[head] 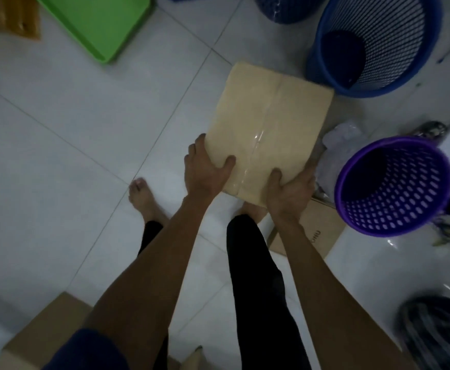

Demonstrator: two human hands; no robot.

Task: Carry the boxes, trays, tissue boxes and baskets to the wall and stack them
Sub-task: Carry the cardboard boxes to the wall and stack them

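White tiled floor [58, 129], dim light, head view looking straight down. Both hands are grasping the tan box [269, 124], which has clear tape running down its top seam.
- left hand [207, 169]: thumb on the top face, fingers wrapped over the left edge
- right hand [290, 188]: thumb on top, fingers hidden under the near right corner

The box is held in front of the person, tilted, with its near edge covering the right foot. A second cardboard box [309, 236] lies on the floor under the right forearm. A third cardboard box [45, 329] is at bottom left.

Around it:
- purple basket [394, 185], just right of the right hand
- large blue basket [373, 44], tipped, just beyond the box's far corner
- another blue basket [280, 9], top edge, cut off
- green tray [95, 22], top left, well apart
- crumpled plastic bag [341, 137], between the tan box and the purple basket
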